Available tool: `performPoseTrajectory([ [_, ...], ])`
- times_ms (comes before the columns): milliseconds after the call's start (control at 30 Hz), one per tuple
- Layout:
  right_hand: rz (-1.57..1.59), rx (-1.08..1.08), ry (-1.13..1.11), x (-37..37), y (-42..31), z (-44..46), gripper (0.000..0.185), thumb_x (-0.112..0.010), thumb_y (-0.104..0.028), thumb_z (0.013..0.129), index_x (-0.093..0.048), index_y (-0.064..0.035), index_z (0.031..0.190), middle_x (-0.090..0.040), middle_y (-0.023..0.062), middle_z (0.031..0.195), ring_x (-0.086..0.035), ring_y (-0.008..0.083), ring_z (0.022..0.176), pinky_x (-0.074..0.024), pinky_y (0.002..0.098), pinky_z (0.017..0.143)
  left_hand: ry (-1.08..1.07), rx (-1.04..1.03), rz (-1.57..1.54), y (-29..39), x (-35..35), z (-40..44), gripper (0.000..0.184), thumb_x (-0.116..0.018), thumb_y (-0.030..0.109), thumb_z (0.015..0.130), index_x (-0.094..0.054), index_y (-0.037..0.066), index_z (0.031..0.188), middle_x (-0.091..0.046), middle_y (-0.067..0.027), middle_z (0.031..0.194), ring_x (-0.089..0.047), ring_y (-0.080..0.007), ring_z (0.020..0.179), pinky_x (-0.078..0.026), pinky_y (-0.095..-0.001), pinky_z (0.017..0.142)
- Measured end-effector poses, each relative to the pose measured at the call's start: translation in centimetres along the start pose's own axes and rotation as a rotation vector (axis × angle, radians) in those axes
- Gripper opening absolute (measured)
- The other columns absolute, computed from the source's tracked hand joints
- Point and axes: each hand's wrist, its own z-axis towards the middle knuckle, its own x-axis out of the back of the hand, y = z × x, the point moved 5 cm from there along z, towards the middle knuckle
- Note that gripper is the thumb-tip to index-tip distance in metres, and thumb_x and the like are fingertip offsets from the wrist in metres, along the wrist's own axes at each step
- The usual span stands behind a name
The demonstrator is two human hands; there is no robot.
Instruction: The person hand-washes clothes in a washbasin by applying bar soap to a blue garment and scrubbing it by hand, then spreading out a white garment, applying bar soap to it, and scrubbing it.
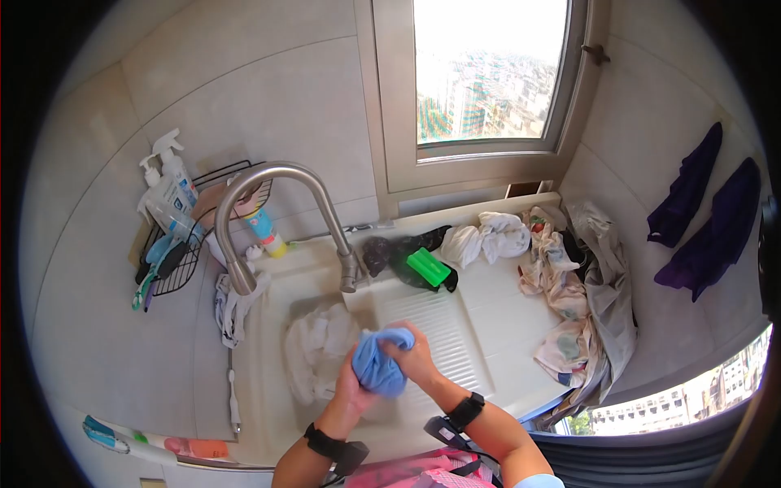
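Observation:
A bunched light blue cloth (380,368) is held between my two hands above the sink. My left hand (351,386) grips its left and lower side. On the upper right, my right hand (413,355) has its fingers pressed into the folds. Below and to the left, a white cloth (313,350) lies in the sink basin (294,307). The ribbed washboard part (455,350) of the sink is just right of my right hand. A bright green block, perhaps a soap box (429,267), rests on dark wet cloth (399,254) behind it.
A curved metal faucet (305,175) arches over the basin. White cloth (488,237) and patterned clothes (561,293) lie along the back and right. A wire rack (175,272) with bottles hangs at left. Purple cloths (712,228) hang on the right wall, near a window (492,73).

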Motion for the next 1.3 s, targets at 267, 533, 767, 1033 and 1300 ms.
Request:
performPoseTrajectory([
  [267,1.143,-0.627,-0.198,-8.3,7.7,0.9,0.029,-0.044,-0.027,0.084,-0.054,-0.0031,0.096,-0.059,0.0094,0.09,-0.06,0.021,0.077,-0.0496,0.0318,0.069,-0.106,-1.29,1.637,7.4,-3.3,-3.0,0.022,-0.062,0.01,0.058,-0.054,0.002,0.076,-0.054,-0.0129,0.08,-0.052,-0.028,0.071,-0.044,-0.0355,0.063],
  [533,0.765,-0.911,-0.54,-11.4,8.2,-1.6,0.03,-0.045,-0.032,0.083,-0.055,-0.006,0.094,-0.059,0.011,0.09,-0.06,0.0219,0.078,-0.051,0.0338,0.068,-0.536,-0.887,2.073,7.9,-3.6,-5.3,0.021,-0.064,0.013,0.057,-0.053,0.006,0.072,-0.052,-0.0165,0.082,-0.05,-0.0325,0.069,-0.044,-0.0369,0.056],
  [767,0.756,-1.126,-0.384,-10.1,6.7,-0.3,0.033,-0.043,-0.035,0.085,-0.051,-0.0077,0.101,-0.056,0.0117,0.1,-0.057,0.0199,0.086,-0.05,0.0326,0.07,-0.005,-0.601,1.294,12.3,6.9,0.0,0.033,-0.06,0.029,0.072,-0.049,0.009,0.096,-0.054,-0.0119,0.092,-0.053,-0.0245,0.085,-0.044,-0.0325,0.072],
  [1033,-0.408,0.269,-0.475,-12.9,2.8,-0.5,0.037,-0.065,-0.015,0.068,-0.05,-0.0091,0.101,-0.052,0.0166,0.1,-0.05,0.0292,0.097,-0.0409,0.038,0.082,-0.066,0.311,0.157,10.2,9.5,-2.0,0.048,-0.049,0.038,0.084,-0.041,0.008,0.12,-0.053,-0.0124,0.108,-0.052,-0.027,0.101,-0.043,-0.0346,0.085],
  [1300,0.303,-0.597,-0.928,-12.4,1.8,0.6,0.034,-0.056,-0.026,0.077,-0.051,-0.0084,0.106,-0.054,0.0111,0.103,-0.051,0.0236,0.097,-0.0426,0.0353,0.081,0.024,-0.292,0.55,16.1,14.0,-4.3,0.055,-0.057,0.009,0.071,-0.037,0.003,0.122,-0.051,-0.0105,0.109,-0.052,-0.0215,0.097,-0.044,-0.0326,0.082],
])
